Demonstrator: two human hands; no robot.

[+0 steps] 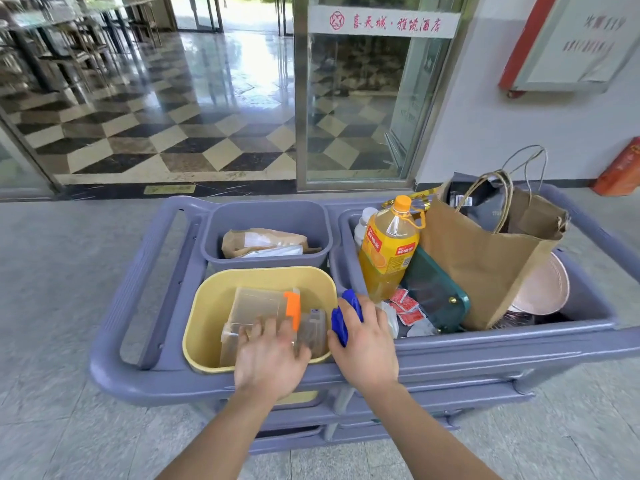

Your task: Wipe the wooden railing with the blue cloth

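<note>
Cloth (341, 318) is sitting bunched in the gripping right hand (363, 344); left hand (270, 358) is lying open on a box (256, 313) in the bin (206, 306). Advisable: shaking cloth flat before wiping.

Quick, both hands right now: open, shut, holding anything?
Left hand: open, fingers spread on the clear container in the yellow bin; somewhat blurred.
Right hand: closed around the blue cloth.
</note>
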